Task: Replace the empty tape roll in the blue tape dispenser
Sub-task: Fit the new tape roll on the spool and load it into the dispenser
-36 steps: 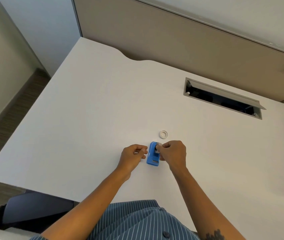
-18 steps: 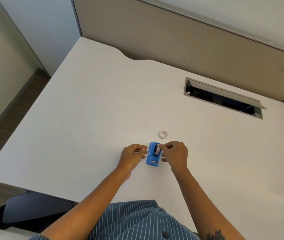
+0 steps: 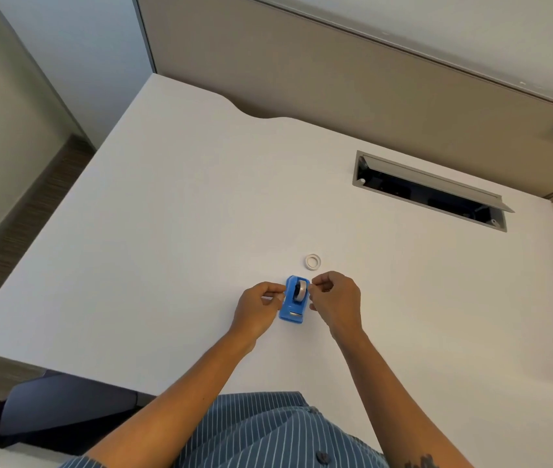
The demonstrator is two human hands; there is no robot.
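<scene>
A small blue plastic tape dispenser (image 3: 294,304) stands on the white desk surface (image 3: 167,231), near the front edge and between the two hands. Its body is rounded at the far end and carries a metallic cutter strip at the near end. A grey-white tape roll (image 3: 300,291) sits upright in the central slot. The left hand (image 3: 257,309) rests against the dispenser's left side, fingers curled narrow and pinched at the side wall. The right hand (image 3: 336,300) is at the right side, thumb and forefinger pinched close together just beside the roll; whether they grip anything cannot be told. A white ring-shaped empty tape core (image 3: 312,261) lies flat just beyond the dispenser.
</scene>
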